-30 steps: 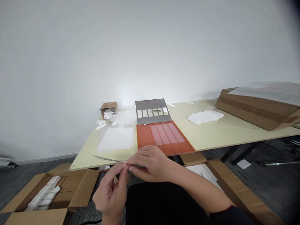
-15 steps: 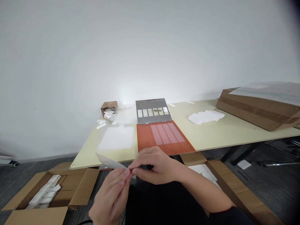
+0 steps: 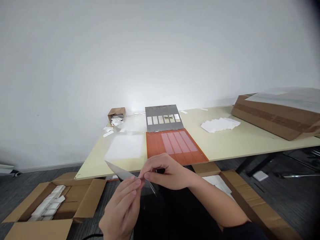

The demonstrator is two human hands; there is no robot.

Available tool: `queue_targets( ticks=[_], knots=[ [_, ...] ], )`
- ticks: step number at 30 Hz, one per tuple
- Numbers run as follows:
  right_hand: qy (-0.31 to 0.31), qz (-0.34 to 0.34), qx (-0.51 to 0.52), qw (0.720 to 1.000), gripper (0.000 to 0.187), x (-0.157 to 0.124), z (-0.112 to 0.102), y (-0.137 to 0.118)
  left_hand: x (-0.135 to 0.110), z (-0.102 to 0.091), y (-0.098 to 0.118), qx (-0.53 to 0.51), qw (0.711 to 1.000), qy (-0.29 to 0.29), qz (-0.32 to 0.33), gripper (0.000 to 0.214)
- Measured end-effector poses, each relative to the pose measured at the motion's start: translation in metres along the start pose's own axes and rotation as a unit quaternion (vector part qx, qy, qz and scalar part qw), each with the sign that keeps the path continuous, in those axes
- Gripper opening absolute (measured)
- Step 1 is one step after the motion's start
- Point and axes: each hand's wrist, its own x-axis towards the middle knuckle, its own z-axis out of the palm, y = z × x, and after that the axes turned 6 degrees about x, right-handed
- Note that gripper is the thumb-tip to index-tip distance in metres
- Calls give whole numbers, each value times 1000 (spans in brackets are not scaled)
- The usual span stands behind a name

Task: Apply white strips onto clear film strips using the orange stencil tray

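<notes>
You have turned the thin strip [image 3: 120, 171] a little since a moment ago, so more of its flat side shows now, and it points up and to the left, just over the front edge of the surface [image 3: 225, 140]. Your left hand [image 3: 120, 208] and your right hand [image 3: 166, 173] are both closed on it, each one pinching with thumb and fingers, close together near one end. A bit of clear film [image 3: 151, 188] now hangs down just past your right thumb; it may be coming off the strip, but I cannot tell for sure. Just past your hands lies an orange board [image 3: 152, 150] with pink bands, and a gray metal plate [image 3: 152, 113] with a row of window holes sits right behind it. Off to the left is a small brown box [image 3: 116, 113] with white scraps, and to the right are a spread of white cards [image 3: 220, 125] and a big brown box [image 3: 275, 121]. Two open cardboard boxes [image 3: 87, 196] [image 3: 250, 200] sit on the floor [image 3: 240, 160] on each side of you, and a white wall [image 3: 160, 50] stands behind it all.
</notes>
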Motion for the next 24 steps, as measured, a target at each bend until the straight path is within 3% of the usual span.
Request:
queue_targets(
  ticks=[3,8,11,13,15,19,21,24],
  knots=[
    [14,54,87,995,20,1,1,6,2,1,-1,49,988,-25,141,29],
    [37,117,190,974,25,3,2,15,-1,4,-5,77,986,-39,143,23],
    [60,138,196,969,28,5,3,16,-6,8,-7,77,987,-4,143,24],
    [86,156,177,968,28,5,4,15,-7,11,-6,71,993,32,89,27],
    [116,163,150,968,25,6,4,14,-5,14,-2,30,999,24,-8,37],
    [155,159,97,970,18,7,4,12,4,15,5,-100,967,-101,-211,65],
    [164,156,71,972,16,7,4,12,6,13,5,-123,946,-143,-262,77],
    [175,150,33,973,15,8,2,10,3,11,0,-101,938,-189,-274,75]
  ],
)
